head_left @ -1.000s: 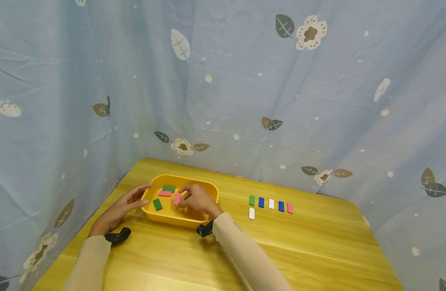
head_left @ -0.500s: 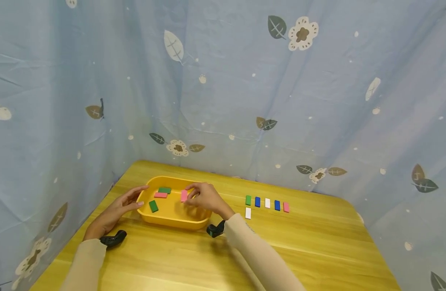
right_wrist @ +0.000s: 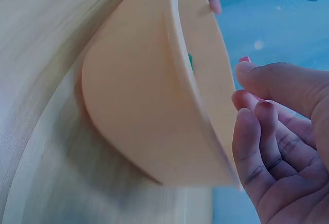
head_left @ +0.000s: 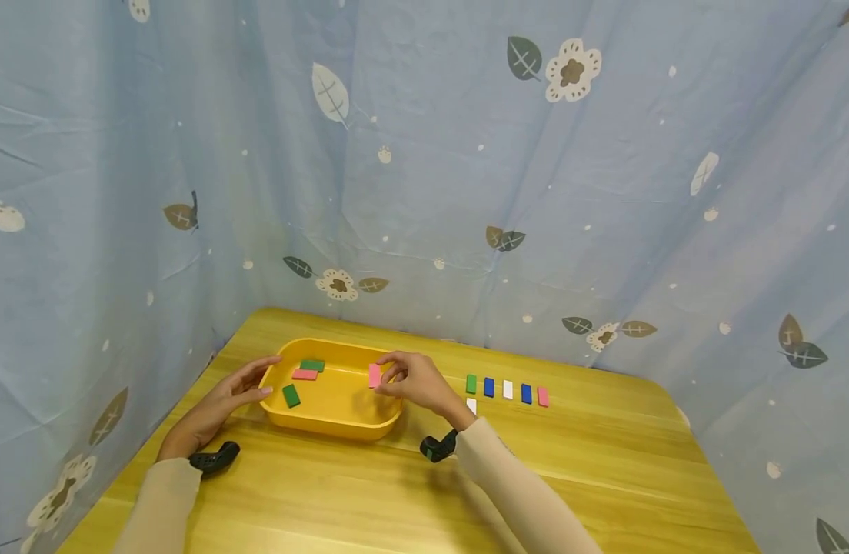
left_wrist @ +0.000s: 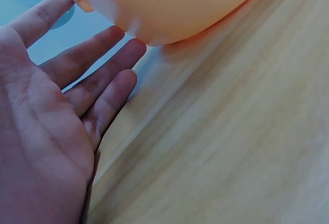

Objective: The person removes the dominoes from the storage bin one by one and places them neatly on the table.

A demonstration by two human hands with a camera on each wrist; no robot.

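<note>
My right hand pinches a small pink rectangular block between thumb and fingers, held over the right end of the yellow plastic tub. In the right wrist view only a corner of that pink block shows past the thumb tip. At the tub's left end my left hand has its fingers spread, fingertips at the rim. The left wrist view shows these fingers extended against the tub wall. Inside the tub lie a green block, a pink block beside it, and another green block nearer me.
Right of the tub, a spaced row on the wooden table holds a green block, two blue, a white and a pink block. Below the green one, a white block is partly hidden by my right wrist. A patterned curtain hangs behind.
My right hand has lifted the pink block and carried it rightward, from mid-tub to above the right rim. The left hand stays at the tub's left end. The head view has shifted slightly.
</note>
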